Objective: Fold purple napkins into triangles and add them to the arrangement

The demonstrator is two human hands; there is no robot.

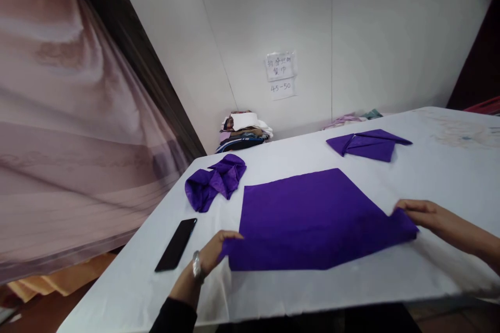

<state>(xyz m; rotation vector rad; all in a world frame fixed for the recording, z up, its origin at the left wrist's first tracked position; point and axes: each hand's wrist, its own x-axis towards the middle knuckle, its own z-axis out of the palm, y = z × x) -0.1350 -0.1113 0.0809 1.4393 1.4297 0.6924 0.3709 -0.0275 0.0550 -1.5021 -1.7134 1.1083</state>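
Purple cloth (297,218) is lying in the head view across the near part of the white-covered surface (128,281), between the person's two hands. Its far part is resting flat, while its near corners are being gripped; whether the whole near edge is touching the surface, I cannot tell. The left hand (219,251) is pinching the near left corner, its fingers pressing together on the fabric. The right hand (416,212) is pinching the right corner, its fingers closing on a bunched bit of the edge. A silver bracelet (196,264) is circling the left wrist, and a black sleeve (174,317) is covering the forearm behind it.

To the left of the cloth, a dark phone-like slab (176,244) is lying near the left hand. Beyond it, a puffy folded purple piece (214,182) is sitting just beside the cloth's far left corner. Another folded purple piece (369,144) is lying farther back, on the right. A stack of fabrics (245,132) is standing past the far edge, against the pale wall (242,26), where a lower paper sheet (283,88) is showing "45-50". A pink curtain (66,114) is hanging on the left.
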